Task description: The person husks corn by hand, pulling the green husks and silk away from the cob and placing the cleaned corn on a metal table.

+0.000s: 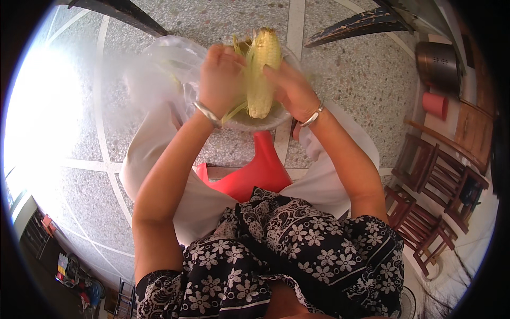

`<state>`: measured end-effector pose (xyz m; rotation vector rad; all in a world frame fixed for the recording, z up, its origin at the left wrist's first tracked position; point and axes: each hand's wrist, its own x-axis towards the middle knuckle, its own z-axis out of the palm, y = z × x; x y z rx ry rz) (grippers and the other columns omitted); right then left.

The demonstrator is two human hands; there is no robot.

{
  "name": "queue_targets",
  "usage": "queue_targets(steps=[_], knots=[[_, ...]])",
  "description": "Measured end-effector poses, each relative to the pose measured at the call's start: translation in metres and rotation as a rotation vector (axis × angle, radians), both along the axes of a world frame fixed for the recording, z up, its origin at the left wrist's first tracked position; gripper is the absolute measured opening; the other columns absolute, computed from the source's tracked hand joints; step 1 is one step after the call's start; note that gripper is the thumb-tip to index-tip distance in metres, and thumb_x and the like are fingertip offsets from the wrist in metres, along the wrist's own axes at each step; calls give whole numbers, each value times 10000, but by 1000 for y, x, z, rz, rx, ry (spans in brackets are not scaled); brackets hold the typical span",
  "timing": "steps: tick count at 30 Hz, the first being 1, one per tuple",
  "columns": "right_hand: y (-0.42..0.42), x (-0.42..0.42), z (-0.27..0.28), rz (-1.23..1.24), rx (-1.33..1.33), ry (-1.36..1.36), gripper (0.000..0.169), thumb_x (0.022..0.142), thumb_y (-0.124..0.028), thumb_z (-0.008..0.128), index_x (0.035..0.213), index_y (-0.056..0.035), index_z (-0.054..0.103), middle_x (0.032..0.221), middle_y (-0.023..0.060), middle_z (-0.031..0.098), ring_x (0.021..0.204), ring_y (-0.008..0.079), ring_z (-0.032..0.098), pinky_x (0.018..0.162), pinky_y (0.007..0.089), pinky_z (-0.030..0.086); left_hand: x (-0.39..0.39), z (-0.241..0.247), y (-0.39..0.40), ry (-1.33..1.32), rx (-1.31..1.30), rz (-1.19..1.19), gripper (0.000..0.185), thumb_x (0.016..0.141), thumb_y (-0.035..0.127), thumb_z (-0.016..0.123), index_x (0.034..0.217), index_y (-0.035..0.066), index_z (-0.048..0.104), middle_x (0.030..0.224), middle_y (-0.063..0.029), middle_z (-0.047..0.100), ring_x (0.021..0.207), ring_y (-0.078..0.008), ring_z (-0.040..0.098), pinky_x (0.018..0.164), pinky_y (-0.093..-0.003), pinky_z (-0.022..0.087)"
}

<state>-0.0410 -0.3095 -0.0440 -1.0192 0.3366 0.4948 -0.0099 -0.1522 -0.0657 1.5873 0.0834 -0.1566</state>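
Observation:
A pale yellow ear of corn (263, 52), largely bare of husk, stands lengthwise between my hands. My right hand (293, 89) holds it from the right, with the thumb on the kernels. Close against its left side is my left hand (223, 75), blurred, with curled fingers; whether they pinch anything is unclear. A strip of green husk (234, 112) hangs by the left wrist. Beneath the corn is a round container (255, 127) with clear plastic about its rim. A translucent plastic bag (175, 44) spreads out to the left, with pale green husk pieces inside.
A red plastic object (251, 175) lies between my legs on the speckled terrazzo floor (350, 75). Dark worn wooden legs (354, 26) reach in from the top. At right are wooden chairs (422, 223), a red cylinder (435, 105) and a dark metal container (437, 65).

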Motion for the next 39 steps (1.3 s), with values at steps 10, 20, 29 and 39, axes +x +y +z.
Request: queue_targets(steps=[10, 20, 29, 39], knots=[[-21, 10, 4, -108, 148, 36, 337, 887, -218, 526, 1154, -20, 466, 1019, 91, 573, 950, 208, 574, 843, 373, 460, 23, 20, 30, 266, -393, 355, 205, 951, 247, 421, 859, 84, 506, 656, 12, 467, 521, -57, 381, 432, -204, 273], [-26, 11, 18, -109, 245, 11, 356, 897, -244, 456, 1165, -9, 462, 994, 161, 599, 840, 245, 608, 798, 362, 471, -11, -13, 6, -352, 526, -410, 363, 934, 306, 433, 1141, 18, 511, 925, -57, 573, 867, -133, 544, 757, -274, 450], [-9, 3, 20, -86, 119, -70, 389, 910, -203, 447, 1256, -27, 416, 1122, 54, 542, 984, 144, 539, 844, 288, 444, -10, 26, -9, -126, 394, -533, 343, 872, 294, 561, 1059, 21, 472, 868, -162, 531, 842, -275, 542, 707, -345, 422], [-14, 1, 19, -14, -88, -172, 375, 909, -261, 481, 1208, -38, 434, 988, 51, 543, 809, 108, 559, 680, 256, 489, -7, 25, 5, -382, 541, -297, 136, 879, 168, 496, 931, 43, 511, 762, -208, 575, 750, -380, 562, 637, -416, 434]])
